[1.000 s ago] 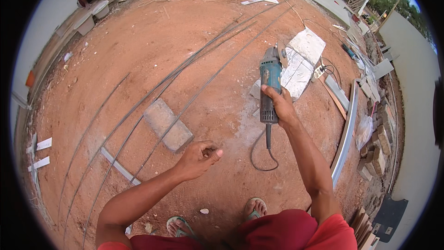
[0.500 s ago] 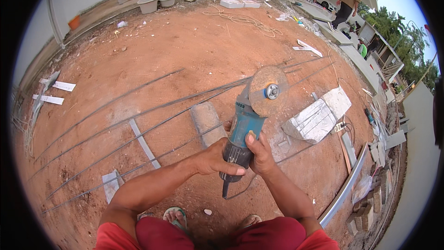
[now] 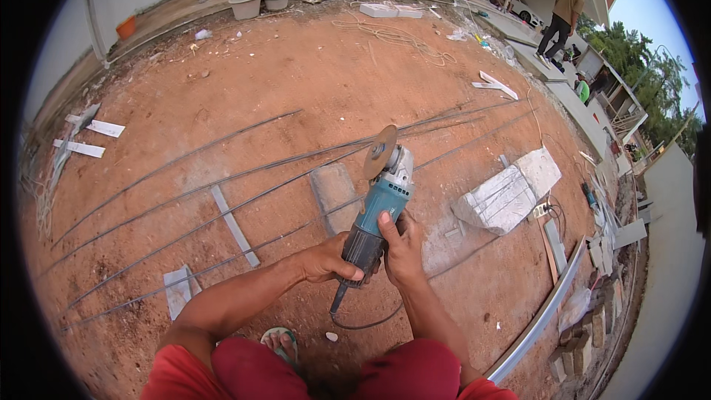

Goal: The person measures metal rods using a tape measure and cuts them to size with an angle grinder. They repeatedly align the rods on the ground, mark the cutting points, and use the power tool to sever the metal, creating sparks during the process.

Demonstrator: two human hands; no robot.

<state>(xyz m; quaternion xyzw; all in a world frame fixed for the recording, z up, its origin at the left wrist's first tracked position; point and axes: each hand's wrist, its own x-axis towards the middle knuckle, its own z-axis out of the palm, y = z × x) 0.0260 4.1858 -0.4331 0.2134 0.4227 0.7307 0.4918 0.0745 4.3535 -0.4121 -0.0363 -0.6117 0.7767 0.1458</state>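
An angle grinder [image 3: 381, 207], teal with a black rear body and a grey metal head, is held up in front of me by both hands. Around the lower black end my left hand [image 3: 331, 258] is closed, its thumb across the casing. My right hand [image 3: 401, 248] grips the teal body from the right side, thumb on top. The brown cutting disc [image 3: 381, 151] is tilted, facing up and left. Beneath the grinder, several thin steel rods [image 3: 244, 172] lie across the ground, some over a concrete block [image 3: 332, 196].
A white block [image 3: 500, 200] lies right of the grinder, near a socket strip [image 3: 543, 210]. A long metal channel [image 3: 537, 318] and stacked bricks [image 3: 585, 344] line the right edge. The power cord [image 3: 370, 325] loops below my hands. A person [image 3: 563, 18] walks at the upper right.
The grinder has turned in my hands, so its disc now faces up and left instead of toward me. It has shifted slightly left, and the cord hangs in a wider loop.
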